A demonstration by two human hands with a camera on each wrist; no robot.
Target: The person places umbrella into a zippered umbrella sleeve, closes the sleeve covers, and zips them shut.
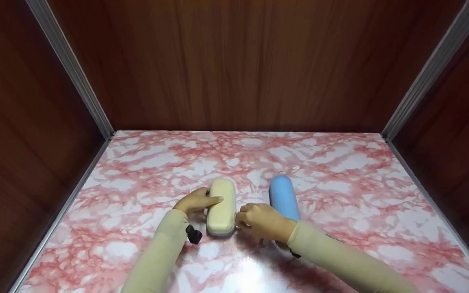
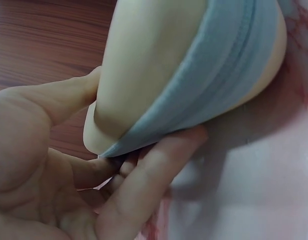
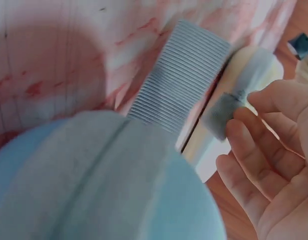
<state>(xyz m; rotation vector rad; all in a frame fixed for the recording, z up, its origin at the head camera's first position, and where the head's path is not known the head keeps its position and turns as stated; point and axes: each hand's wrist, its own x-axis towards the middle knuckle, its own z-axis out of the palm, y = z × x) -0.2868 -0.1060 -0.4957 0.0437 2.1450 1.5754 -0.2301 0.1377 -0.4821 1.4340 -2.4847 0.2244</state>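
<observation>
A long, rounded cream zip case (image 1: pixel 223 217), shaped like a glasses case, lies on the table in the middle of the head view. My left hand (image 1: pixel 196 200) grips it from the left, thumb over the top and the other fingers along its lower side. The left wrist view shows its grey zip band (image 2: pixel 194 82). At the case's right side, my right hand (image 1: pixel 264 221) pinches a small grey fabric tab (image 3: pixel 221 116) between thumb and fingertips. A matching blue case (image 1: pixel 284 197) lies just beyond the right hand, partly hidden by it. A ribbed grey strap (image 3: pixel 179 75) extends from its end.
The table (image 1: pixel 145 183) has a red and white marbled top. Brown wood-grain panels (image 1: pixel 238 65) stand at the back and both sides, with grey metal strips (image 1: pixel 69 65) at the corners. A bright glare lies on the tabletop near the front.
</observation>
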